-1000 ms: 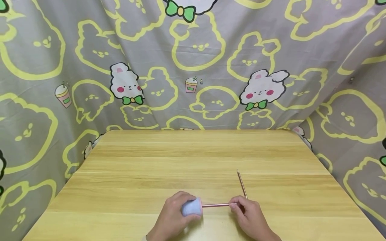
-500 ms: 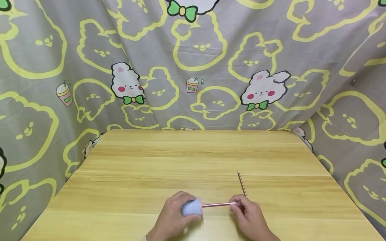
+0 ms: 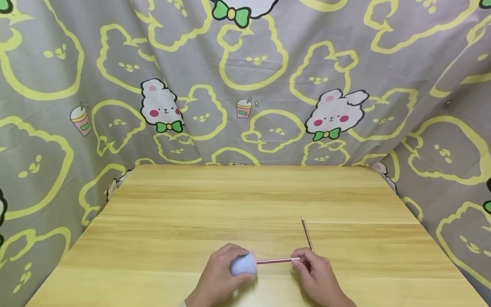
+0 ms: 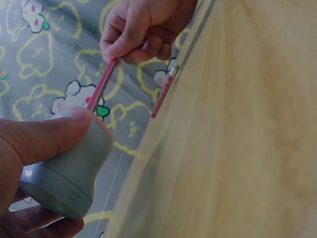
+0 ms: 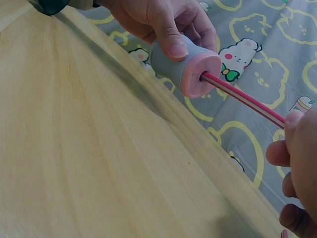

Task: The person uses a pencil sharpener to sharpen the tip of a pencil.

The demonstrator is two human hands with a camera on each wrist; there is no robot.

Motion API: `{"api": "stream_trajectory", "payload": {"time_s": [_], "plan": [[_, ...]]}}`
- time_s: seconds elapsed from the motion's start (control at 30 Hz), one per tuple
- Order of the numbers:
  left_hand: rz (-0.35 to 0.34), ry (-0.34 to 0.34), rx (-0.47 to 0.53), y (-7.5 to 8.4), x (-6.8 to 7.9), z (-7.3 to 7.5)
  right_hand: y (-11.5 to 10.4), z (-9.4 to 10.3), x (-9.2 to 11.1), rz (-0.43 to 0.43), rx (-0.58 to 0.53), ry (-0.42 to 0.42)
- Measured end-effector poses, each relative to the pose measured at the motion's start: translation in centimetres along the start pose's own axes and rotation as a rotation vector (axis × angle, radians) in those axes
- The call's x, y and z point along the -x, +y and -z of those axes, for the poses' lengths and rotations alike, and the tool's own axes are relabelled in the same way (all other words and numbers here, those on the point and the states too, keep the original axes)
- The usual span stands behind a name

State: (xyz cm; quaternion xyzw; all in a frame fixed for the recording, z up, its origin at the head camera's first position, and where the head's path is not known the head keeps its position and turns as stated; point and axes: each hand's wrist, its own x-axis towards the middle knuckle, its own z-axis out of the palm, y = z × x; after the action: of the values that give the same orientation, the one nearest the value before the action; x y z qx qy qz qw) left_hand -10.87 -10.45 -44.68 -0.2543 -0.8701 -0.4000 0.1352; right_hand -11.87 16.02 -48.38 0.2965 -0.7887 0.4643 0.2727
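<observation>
My left hand [image 3: 218, 273] grips a light blue pencil sharpener [image 3: 244, 263] on its side, thumb and fingers around the waisted body. Its pink end face [image 5: 190, 82] points right, toward the other hand. A reddish pencil [image 3: 274, 261] runs straight into the hole in that face, its inner end hidden inside. At the pencil's pale outer end, my right hand [image 3: 320, 275] pinches it between thumb and forefinger, the remaining fingers curled in. In the left wrist view the sharpener [image 4: 81, 168] is held just over the tabletop.
A second pencil [image 3: 307, 233] lies on the wooden table [image 3: 192, 204] just beyond the right hand, its near end hidden by that hand. A grey curtain [image 3: 264, 140] with yellow outlines and white rabbits hangs behind the table and along both sides.
The right fingertips shift slightly at the pencil's outer end, and more of the pale end shows than a second ago. The left hand and sharpener stay in place.
</observation>
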Motion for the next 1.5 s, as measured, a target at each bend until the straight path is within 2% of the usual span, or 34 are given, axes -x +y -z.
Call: {"api": "stream_trajectory", "payload": {"time_s": [0.13,0.3,0.5,0.83,1.03,1.27,1.5], "plan": [[0.000,-0.001,-0.004,0.1,-0.1,0.0,-0.2,0.2,-0.3,0.022,0.028,0.007],[-0.007,-0.001,0.003,0.1,-0.1,0.0,-0.4,0.4,-0.5,0.008,0.042,0.004],[-0.007,0.001,0.003,0.1,0.0,0.1,-0.7,0.4,-0.5,-0.022,0.039,-0.005],[0.001,-0.013,0.013,0.0,0.0,0.0,-0.3,0.2,-0.2,-0.023,0.013,-0.015],[0.005,-0.018,0.023,0.1,0.0,0.0,-0.1,0.2,-0.1,-0.004,0.006,-0.021],[0.010,-0.019,0.022,0.1,0.0,0.0,0.2,0.3,-0.1,0.033,0.027,0.011],[0.013,-0.016,0.011,0.1,0.1,0.0,-0.2,0.4,-0.2,0.013,0.025,-0.005]]}}
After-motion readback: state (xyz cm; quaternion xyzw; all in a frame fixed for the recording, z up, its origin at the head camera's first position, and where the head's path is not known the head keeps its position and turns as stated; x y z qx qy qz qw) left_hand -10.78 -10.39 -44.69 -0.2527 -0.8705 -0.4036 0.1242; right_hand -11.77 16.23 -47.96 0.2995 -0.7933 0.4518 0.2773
